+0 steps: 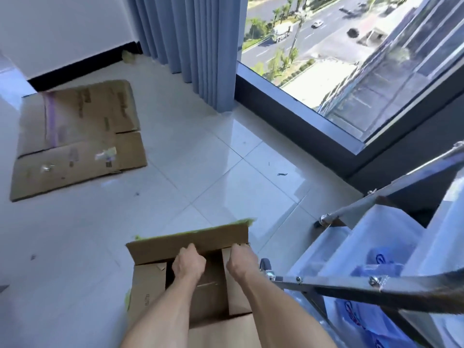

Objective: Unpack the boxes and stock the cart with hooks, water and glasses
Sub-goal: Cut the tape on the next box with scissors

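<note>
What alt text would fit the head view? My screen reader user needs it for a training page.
A person's left hand and right hand grip the far flap of an open cardboard box on a white tiled floor. A metal cart holding blue-printed packages stands to the right, and flattened cardboard lies further off on the left, near a blue curtain and a window.

Both hands, left hand [188, 262] and right hand [241, 261], are gripping the far flap of an open cardboard box [148, 295] sitting on the tiled floor [200, 177] beside the cart [351, 288]; a flattened box [77, 136] is lying well apart.
</note>
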### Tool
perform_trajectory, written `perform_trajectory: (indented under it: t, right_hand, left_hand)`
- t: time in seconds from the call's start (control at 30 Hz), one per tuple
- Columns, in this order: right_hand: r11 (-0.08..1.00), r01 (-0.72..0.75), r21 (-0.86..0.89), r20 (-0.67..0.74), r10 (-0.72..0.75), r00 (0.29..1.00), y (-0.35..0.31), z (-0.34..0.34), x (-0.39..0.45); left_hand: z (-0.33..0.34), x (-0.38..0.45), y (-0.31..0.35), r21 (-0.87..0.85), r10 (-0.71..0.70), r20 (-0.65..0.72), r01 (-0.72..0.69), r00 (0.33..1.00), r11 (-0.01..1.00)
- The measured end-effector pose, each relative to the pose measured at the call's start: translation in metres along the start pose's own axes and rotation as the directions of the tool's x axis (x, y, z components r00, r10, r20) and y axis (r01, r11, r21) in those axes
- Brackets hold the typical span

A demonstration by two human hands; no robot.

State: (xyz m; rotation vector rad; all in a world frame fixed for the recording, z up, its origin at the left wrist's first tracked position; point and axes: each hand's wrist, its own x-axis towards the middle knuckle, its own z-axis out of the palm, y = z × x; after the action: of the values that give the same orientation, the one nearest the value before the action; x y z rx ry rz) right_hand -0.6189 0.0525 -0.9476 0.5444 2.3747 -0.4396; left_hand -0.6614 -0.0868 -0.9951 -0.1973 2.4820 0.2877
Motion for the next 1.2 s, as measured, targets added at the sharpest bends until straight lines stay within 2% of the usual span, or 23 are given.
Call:
perform_trajectory:
  t: [0.07,0.17,0.33,0.67,0.93,1.2]
  right_hand:
    - [0.993,0.033,-0.115,-0.017,-0.036,0.999,-0.007,0.009,0.008]
    - [0.97,0.051,-0.236,0.036,-0.043,0.998,-0.022,0.024,0.006]
    - [0.964,0.082,-0.253,0.118,-0.053,0.992,-0.023,0.042,-0.011]
    - [0.919,0.182,-0.349,0.095,-0.158,0.983,-0.016,0.017,-0.056]
    - [0.857,0.374,-0.355,0.148,-0.344,0.927,-0.082,0.045,-0.097]
    - [0.825,0.386,-0.413,0.139,-0.362,0.922,-0.163,0.094,-0.142]
  left_hand:
    - [0.003,-0.001,-0.014,0.017,-0.012,-0.023,0.012,1.0,1.0]
    - [0.015,-0.01,-0.036,-0.002,-0.027,-0.058,0.027,0.998,1.0]
    - [0.031,-0.041,-0.056,-0.038,-0.101,-0.078,0.098,0.992,0.994]
    - [-0.009,-0.096,-0.041,-0.218,-0.286,-0.169,0.247,0.943,0.944]
    - [-0.045,-0.132,-0.092,-0.304,-0.42,-0.234,0.344,0.877,0.888]
    - [-0.075,-0.144,-0.186,-0.37,-0.457,-0.182,0.37,0.871,0.852]
